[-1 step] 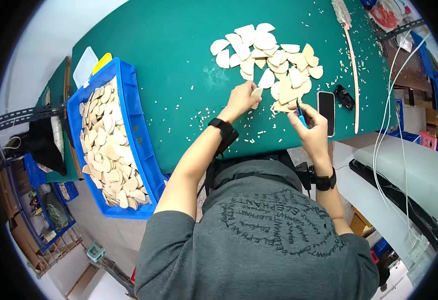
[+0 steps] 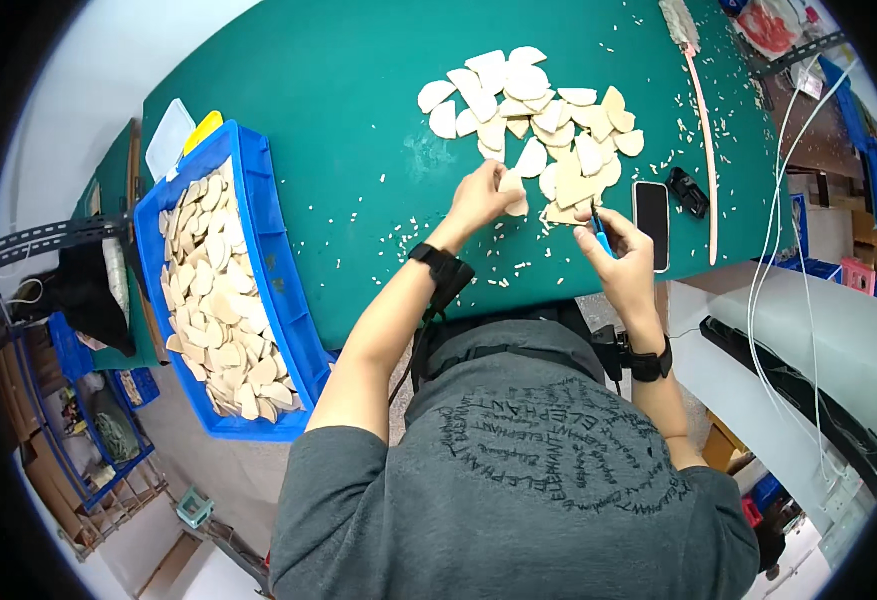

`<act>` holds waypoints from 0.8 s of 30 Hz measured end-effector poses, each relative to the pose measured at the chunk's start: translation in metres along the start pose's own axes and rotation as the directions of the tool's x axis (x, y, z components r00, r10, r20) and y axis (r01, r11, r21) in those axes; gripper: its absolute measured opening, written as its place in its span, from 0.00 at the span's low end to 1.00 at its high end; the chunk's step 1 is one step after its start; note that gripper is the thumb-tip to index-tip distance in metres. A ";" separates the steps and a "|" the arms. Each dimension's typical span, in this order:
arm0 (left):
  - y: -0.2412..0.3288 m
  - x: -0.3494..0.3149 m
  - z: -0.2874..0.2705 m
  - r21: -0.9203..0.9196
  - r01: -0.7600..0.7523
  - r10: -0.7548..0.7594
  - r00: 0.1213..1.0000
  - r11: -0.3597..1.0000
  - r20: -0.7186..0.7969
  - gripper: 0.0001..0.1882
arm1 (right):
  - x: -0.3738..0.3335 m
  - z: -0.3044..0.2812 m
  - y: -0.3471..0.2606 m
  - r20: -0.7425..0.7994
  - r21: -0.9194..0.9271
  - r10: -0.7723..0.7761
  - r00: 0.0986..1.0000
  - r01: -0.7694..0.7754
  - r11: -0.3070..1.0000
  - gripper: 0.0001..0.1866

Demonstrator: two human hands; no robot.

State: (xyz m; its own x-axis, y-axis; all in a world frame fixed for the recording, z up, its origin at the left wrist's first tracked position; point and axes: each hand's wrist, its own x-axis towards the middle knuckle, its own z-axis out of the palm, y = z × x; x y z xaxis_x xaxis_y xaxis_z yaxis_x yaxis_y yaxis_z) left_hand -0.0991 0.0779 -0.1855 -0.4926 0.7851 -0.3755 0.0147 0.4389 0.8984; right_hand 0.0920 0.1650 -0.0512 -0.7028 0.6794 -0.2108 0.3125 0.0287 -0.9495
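My left hand point(image 2: 484, 203) is closed on a cream half-round foam-like piece point(image 2: 514, 192), pinched between thumb and fingers above the green tabletop. My right hand point(image 2: 622, 255) wraps round a slim blue-handled tool point(image 2: 602, 236) with a dark tip pointing away from me; its exact kind cannot be made out. Beyond both hands lies a loose heap of similar cream pieces point(image 2: 549, 110), some half-round and some more angular. Another half-round piece point(image 2: 532, 158) rests just past the held one. Small pale scraps point(image 2: 499, 282) are scattered below and around my hands.
A blue crate point(image 2: 294, 290) full of cream pieces point(image 2: 221, 300) stands at the left. To the right lie a phone point(image 2: 652, 228), a small black object point(image 2: 690, 193) and a long pink-handled brush point(image 2: 704, 120). White cables point(image 2: 781, 190) hang at the far right.
The piece in my left hand has turned from a narrow view to show more of its flat face. My left hand has shifted slightly; my right hand stays nearly still.
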 end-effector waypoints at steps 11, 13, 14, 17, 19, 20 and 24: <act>0.100 -0.139 -0.039 -0.696 -0.204 0.036 0.968 0.689 -0.249 0.14 | 0.009 0.039 -0.026 0.137 -0.171 -0.346 0.928 0.366 0.915 0.16; 0.098 -0.147 -0.043 -0.666 -0.242 0.047 0.954 0.706 -0.297 0.15 | 0.009 0.045 -0.035 0.168 -0.163 -0.380 0.910 0.406 0.899 0.15; 0.099 -0.151 -0.044 -0.652 -0.263 0.056 0.945 0.711 -0.321 0.14 | 0.008 0.047 -0.039 0.185 -0.159 -0.384 0.904 0.413 0.897 0.15; 0.099 -0.159 -0.047 -0.612 -0.310 0.077 0.923 0.727 -0.376 0.13 | 0.009 0.052 -0.044 0.223 -0.158 -0.402 0.888 0.440 0.884 0.16; 0.098 -0.163 -0.048 -0.590 -0.336 0.090 0.909 0.734 -0.406 0.13 | 0.011 0.054 -0.045 0.233 -0.168 -0.439 0.868 0.480 0.861 0.16; 0.099 -0.164 -0.049 -0.581 -0.350 0.097 0.902 0.735 -0.420 0.13 | 0.012 0.056 -0.045 0.234 -0.174 -0.469 0.852 0.511 0.842 0.15; 0.095 -0.168 -0.049 -0.543 -0.403 0.126 0.871 0.737 -0.475 0.12 | 0.012 0.060 -0.045 0.244 -0.164 -0.459 0.854 0.503 0.848 0.15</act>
State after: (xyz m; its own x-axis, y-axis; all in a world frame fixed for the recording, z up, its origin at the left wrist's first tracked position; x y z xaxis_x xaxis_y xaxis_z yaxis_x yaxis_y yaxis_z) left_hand -0.0578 -0.0341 -0.0256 -0.8403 0.5317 -0.1056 -0.2635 -0.2303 0.9368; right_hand 0.0304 0.1279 -0.0249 -0.8999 0.3879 0.1994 0.0164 0.4869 -0.8733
